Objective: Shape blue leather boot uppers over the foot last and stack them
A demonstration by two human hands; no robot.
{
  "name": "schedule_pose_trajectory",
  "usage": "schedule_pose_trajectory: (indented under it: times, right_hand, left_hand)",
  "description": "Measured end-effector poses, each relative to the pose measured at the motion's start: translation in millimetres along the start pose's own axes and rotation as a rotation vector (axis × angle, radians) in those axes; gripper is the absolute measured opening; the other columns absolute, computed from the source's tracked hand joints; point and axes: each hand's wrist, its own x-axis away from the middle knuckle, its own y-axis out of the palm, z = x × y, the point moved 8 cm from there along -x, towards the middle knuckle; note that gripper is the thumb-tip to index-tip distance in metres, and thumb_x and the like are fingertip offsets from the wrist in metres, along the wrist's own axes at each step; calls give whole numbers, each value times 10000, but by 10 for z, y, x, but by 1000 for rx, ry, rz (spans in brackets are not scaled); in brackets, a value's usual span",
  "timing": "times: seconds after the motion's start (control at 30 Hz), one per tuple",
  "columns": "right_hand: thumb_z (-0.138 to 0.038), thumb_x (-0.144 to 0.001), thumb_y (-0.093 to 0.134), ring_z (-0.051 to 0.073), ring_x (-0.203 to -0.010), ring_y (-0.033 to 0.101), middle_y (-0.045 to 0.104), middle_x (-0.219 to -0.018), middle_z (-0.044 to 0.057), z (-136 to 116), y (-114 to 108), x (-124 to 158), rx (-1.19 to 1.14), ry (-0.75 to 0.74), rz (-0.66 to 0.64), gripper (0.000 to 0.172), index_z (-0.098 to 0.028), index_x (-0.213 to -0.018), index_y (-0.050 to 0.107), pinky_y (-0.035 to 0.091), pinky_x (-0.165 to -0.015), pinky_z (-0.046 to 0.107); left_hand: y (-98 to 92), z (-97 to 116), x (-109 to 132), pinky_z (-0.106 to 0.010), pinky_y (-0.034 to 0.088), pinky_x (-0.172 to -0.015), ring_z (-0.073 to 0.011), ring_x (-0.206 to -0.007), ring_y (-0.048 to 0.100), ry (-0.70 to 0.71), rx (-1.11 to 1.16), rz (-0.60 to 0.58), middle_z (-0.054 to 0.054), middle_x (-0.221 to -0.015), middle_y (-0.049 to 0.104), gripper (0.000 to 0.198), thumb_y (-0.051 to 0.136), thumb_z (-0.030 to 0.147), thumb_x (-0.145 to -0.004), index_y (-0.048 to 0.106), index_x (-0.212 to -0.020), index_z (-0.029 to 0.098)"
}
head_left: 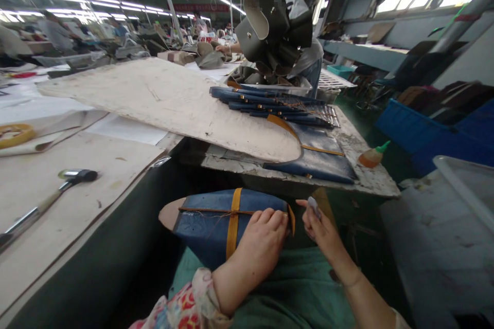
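A blue leather boot shaft with a mustard-yellow cross strap and a brown seam strip lies across my lap. A pale rounded tip sticks out of its left end, and loose threads trail near the strap. My left hand lies over the right part of the shaft, fingers curled down onto it near the yellow-edged end. Just right of that end, apart from it, is my right hand, index finger pointing left and other fingers curled. Something small and grey sits at its thumb; whether worn or held is unclear.
A long pale board slants over the tables, its tip on another blue shaft. Behind lies a stack of blue pieces. A hammer, a tape roll and a glue bottle lie around. A co-worker carries dark pieces.
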Motion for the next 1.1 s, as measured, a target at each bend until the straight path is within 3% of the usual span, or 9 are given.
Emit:
schedule_pose_trajectory:
  times: [0.1,0.17,0.33,0.53,0.7,0.97,1.1]
  right_hand:
    - [-533,-902,355,167,-788,598,598,-843,47,-213,-62,96,229,-181,61,532,-178,-1259,526,503,-722,300]
    - [-434,-916,391,194,-970,583,606,-1026,82,-429,-16,193,438,-353,77,425,-212,-1239,557,481,-864,342]
    - [-269,-904,446,207,-1016,560,612,-1071,70,-806,108,458,737,-600,87,331,-253,-1200,592,489,-888,357]
    - [-218,-906,425,194,-936,585,639,-1003,53,-858,276,515,831,-664,73,311,-271,-1140,622,534,-797,333]
    - [-176,-901,419,203,-958,576,639,-1028,64,-870,544,480,890,-690,7,317,-230,-1151,606,530,-812,346]
    - [-134,-896,399,215,-945,575,640,-1032,77,-1021,1091,476,904,-802,-67,341,-210,-1179,573,518,-834,376]
    - [-150,-893,418,211,-933,580,638,-1005,74,-1062,1219,452,853,-805,-88,325,-222,-1166,579,526,-811,361]
  left_hand:
    - [-19,-21,-23,-362,430,-794,-217,-955,520,-8,4,-15,-58,-1039,598,290,463,211,-900,517,-1178,151]
    - [-35,-41,-7,-357,434,-812,-205,-951,525,-10,22,-16,-46,-1033,598,269,459,206,-902,528,-1160,170]
    - [-85,-142,142,-353,404,-929,-199,-1072,503,-39,92,86,-52,-1150,589,315,407,208,-933,493,-1235,181]
    - [-135,-270,264,-360,419,-932,-201,-1061,519,-70,77,128,-61,-1115,614,293,403,202,-930,537,-1188,165]
    - [-189,-422,375,-360,416,-942,-199,-1041,523,-113,72,118,-50,-1104,619,305,415,180,-919,532,-1200,178]
    - [-318,-704,744,-383,377,-988,-209,-1106,503,-198,-40,162,-54,-1179,602,353,455,146,-891,526,-1233,192]
    - [-405,-825,936,-383,412,-959,-219,-1126,514,-275,-107,228,-83,-1210,601,355,404,181,-915,529,-1248,175]
